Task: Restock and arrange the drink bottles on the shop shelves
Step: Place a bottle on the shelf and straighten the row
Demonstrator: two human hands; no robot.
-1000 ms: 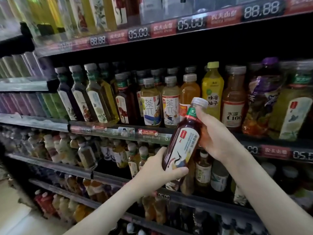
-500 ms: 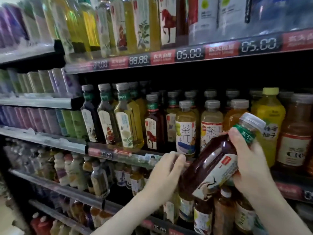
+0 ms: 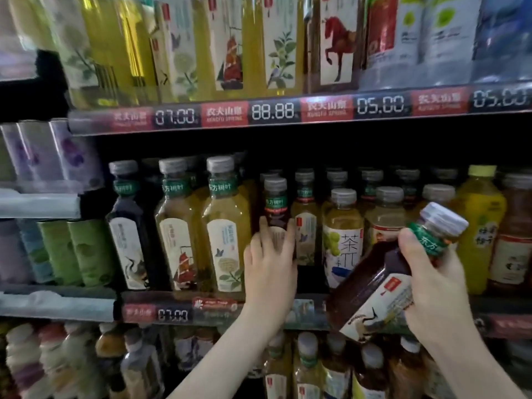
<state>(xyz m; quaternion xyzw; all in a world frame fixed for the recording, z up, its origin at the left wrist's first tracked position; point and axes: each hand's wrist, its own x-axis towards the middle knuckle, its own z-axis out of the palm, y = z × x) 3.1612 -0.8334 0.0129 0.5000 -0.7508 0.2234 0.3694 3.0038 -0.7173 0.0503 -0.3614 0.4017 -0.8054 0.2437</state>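
My right hand grips a dark tea bottle with a grey cap and a white crane label. It is tilted, cap up to the right, in front of the middle shelf. My left hand reaches into that shelf and wraps its fingers round a dark brown bottle standing upright in the row. To its left stand two yellow-green tea bottles and a dark bottle with the same crane label.
The upper shelf carries tall yellow and brown bottles and a price strip. Pale tea bottles and a yellow drink stand to the right. Purple and green packs fill the left bay. More bottles crowd the lower shelf.
My left hand has let go of the tilted bottle and moved up into the middle shelf onto the dark brown bottle. My right hand keeps the tilted bottle; the view has moved up.
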